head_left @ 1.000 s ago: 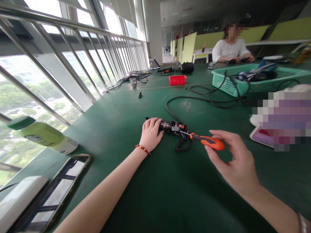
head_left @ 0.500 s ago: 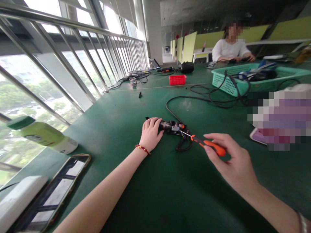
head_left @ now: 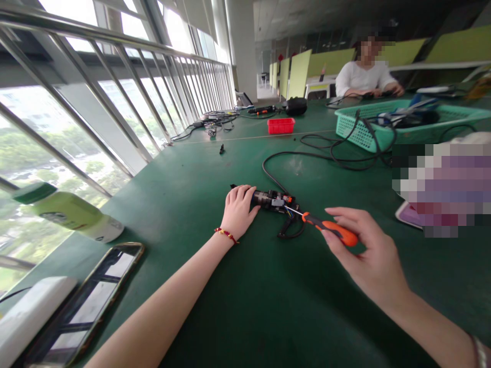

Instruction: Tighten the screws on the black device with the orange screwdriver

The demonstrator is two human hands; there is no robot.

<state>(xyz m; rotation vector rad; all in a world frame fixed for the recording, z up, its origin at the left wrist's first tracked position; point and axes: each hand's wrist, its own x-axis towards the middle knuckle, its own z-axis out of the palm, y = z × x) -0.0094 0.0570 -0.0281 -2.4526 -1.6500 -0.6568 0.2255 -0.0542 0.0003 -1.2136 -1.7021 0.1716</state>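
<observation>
The right hand (head_left: 368, 260) pinches the orange handle of the screwdriver (head_left: 332, 231) between the thumb and the fingertips; it is a light hold near the back of the handle, not a full fist. The left hand (head_left: 240, 209) is curled over the left end of the small black device (head_left: 273, 200) and presses it down on the green table (head_left: 230, 317).

The device lies in the middle of the table, just in front of the person. A black cable (head_left: 268, 174) runs from it toward the far side, and a small loop of wire (head_left: 292, 234) lies beside its right end. The metal tip of the screwdriver touches this right end, coming in low and slanted. Whether it sits inside a screw head is too small to tell.

For good work here, I think the shaft should line up with the screw. The push should go straight along the shaft and the turning should come from the fingertips only. The left hand needs firm pressure so that the round body does not roll. The thin wires beside the tip could be caught if it slips.

A phone (head_left: 84, 301) and a bottle (head_left: 65, 212) lie well apart, at the left edge.
</observation>
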